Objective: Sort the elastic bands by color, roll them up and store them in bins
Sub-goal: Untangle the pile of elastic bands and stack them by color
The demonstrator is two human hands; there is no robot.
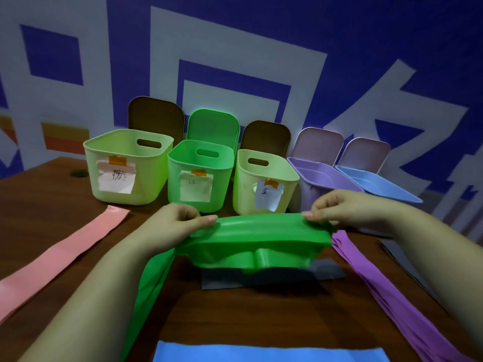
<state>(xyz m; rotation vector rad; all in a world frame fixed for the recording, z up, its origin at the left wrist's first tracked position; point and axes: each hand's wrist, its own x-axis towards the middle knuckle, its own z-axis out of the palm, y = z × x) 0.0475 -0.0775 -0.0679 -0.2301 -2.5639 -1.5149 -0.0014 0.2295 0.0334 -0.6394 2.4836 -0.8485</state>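
Both hands, left [180, 218] and right [337, 207], pinch the green elastic band [258, 244] at frame centre. Soft, light and stretchy, it is best gripped at its edges.

Brightness: rather dim indoor light, with dark corners, mostly at the top right and bottom left.
Light direction: seems from above and the front; the source itself is not in view.
Shadows: a soft dark shadow lies on the wooden table [261, 322] under the green band [258, 244].
Glare: weak shine on the fold of the green band; a bright halo on the rim of the green lid [213, 124].
Blur: the whole picture is soft; the writing on the paper labels [116, 178] is not sharp.
Distortion: wide-angle lens, the wall pattern [235, 61] and table edges bend and lean near the borders.
Colour: saturated, with a bluish tint.
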